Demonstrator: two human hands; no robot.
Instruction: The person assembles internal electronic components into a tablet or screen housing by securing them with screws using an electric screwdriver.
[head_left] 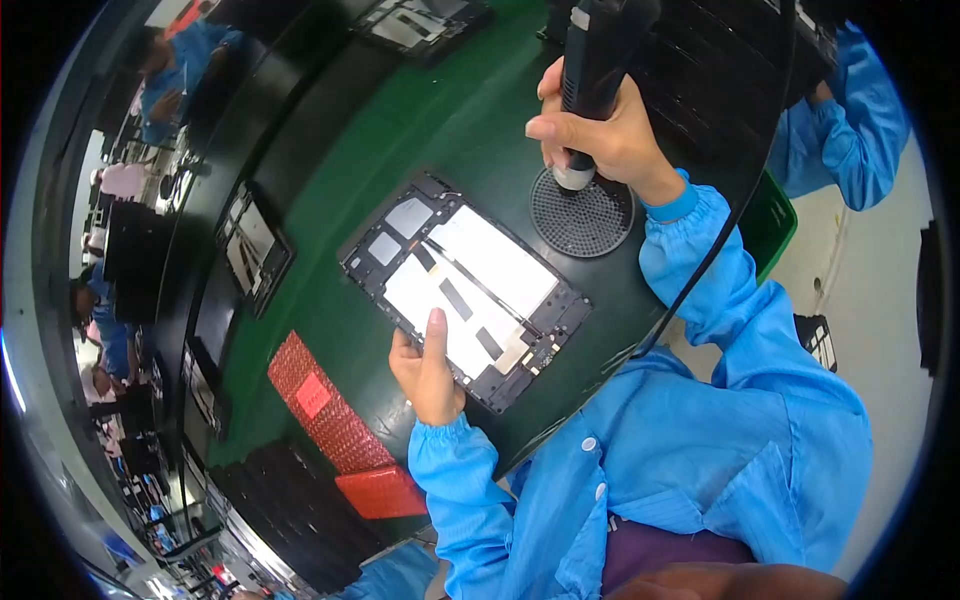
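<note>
An opened tablet (468, 288) lies flat on the green surface (480, 135) before the person in the blue smock, inner side up, white panels showing. Its long axis slants, the far end off to the person's left, the near end to the right. The left grip (428, 375) is the closer one, pinching the tablet along its near-left long edge, toward the near end, thumb pressed on top. Across from it, the right grip (605, 130) is curled firmly around what looks to me like a black powered screwdriver (592, 75), held nose down and well clear of the tablet. That pale nose (573, 178) sits over the far edge of a round perforated dish (585, 228); whether it touches, I can't tell. The dish rests just beside the tablet's right long edge, apart from it, so the line from nose to tablet runs leftward and back toward the person.
</note>
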